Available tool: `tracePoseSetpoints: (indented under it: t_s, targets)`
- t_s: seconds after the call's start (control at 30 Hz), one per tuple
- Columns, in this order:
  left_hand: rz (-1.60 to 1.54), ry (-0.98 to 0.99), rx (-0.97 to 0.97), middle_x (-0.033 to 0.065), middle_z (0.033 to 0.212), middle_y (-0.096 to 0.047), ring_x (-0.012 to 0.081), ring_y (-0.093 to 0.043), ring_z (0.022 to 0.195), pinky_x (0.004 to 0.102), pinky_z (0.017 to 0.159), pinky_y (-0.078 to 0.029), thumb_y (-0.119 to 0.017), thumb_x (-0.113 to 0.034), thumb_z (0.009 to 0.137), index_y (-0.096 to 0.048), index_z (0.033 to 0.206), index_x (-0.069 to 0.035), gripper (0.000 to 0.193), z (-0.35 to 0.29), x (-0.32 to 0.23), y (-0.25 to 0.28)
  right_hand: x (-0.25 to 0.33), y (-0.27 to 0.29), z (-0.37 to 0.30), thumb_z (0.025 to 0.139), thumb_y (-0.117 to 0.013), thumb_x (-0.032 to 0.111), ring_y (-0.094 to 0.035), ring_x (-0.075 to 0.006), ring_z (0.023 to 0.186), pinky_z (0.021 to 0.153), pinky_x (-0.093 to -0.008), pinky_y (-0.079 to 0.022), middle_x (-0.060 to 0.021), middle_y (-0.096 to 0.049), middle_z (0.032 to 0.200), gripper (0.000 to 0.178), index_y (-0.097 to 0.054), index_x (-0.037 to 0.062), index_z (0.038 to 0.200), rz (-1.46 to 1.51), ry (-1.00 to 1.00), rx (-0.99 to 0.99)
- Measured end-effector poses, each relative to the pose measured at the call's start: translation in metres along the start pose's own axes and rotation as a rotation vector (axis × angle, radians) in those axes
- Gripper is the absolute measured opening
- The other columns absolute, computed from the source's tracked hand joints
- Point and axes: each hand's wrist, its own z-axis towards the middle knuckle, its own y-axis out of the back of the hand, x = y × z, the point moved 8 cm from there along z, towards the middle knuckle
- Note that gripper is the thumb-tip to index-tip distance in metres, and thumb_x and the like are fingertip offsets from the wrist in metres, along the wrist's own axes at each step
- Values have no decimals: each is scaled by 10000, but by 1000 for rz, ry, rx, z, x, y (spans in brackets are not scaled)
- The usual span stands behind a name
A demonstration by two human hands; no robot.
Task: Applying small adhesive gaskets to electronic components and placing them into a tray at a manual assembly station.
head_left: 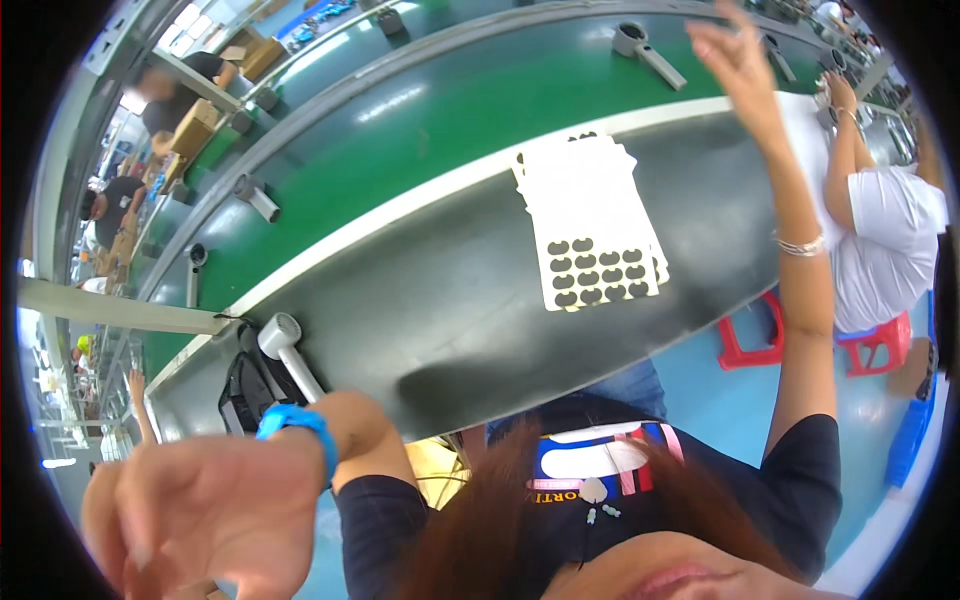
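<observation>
**Both hands raised off the bench, sticker sheets untouched**

Left hand point(195, 510) sits closest to the lens, blurred, fingers loosely curled, gripping nothing; blue wristband point(300, 425) on that wrist. Right hand point(740, 55) is lifted high over the conveyor belt point(440, 110), fingers spread open, empty; silver bracelet point(802, 245) on the forearm.

Stack of white sticker sheets point(585, 215) lies fanned near the far edge of the dark workbench point(440, 310), by the white strip along the belt, well apart from both hands. Top sheet carries dark heart-shaped pads point(598, 275).

Judgement: to pick cleanly, bring one hand down flat to pin the stack, peel a pad from the sheet's edge with the other.

Counts: sheet stack 1, sheets in it cannot tell; pads about 15 on top; grey handled parts on the belt about 5, one more point(285, 345) at the bench's near-left corner; red stools point(870, 345) 2.
</observation>
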Motion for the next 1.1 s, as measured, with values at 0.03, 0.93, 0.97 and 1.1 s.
tracePoseSetpoints:
  t_s: [0.03,0.93,0.97,1.1]
  targets:
    - [-104,137,77,79,1156,-591,225,-503,1051,301,805,-431,-700,-298,812,-641,1033,-90,309,-10,12,-2,-45,-6,-2,925,-602,185,-566,-231,1133,957,-324,-435,-160,-602,1195,586,-281,80,1403,-170,-34,14]
    - [258,1200,511,127,1310,-489,120,-630,828,230,627,-498,-612,6,844,-464,1295,-17,476,-223,94,-16,131,-110,-134,830,-591,-105,-568,-331,1125,978,-394,-429,-261,-584,1170,620,-218,67,1293,286,312,204]
    - [197,1247,480,134,1331,-468,120,-631,828,234,636,-504,-612,12,840,-405,1346,-21,548,-227,92,-16,140,-118,-152,814,-606,-111,-569,-322,1125,982,-397,-424,-253,-587,1171,638,-219,67,1289,253,338,236]
    - [64,1320,468,177,1370,-429,167,-642,900,280,751,-538,-604,26,841,-269,1415,-23,667,-253,81,-19,144,-145,-196,802,-659,-47,-569,-253,1128,976,-357,-443,-175,-538,1274,496,-434,1,1242,121,314,314]
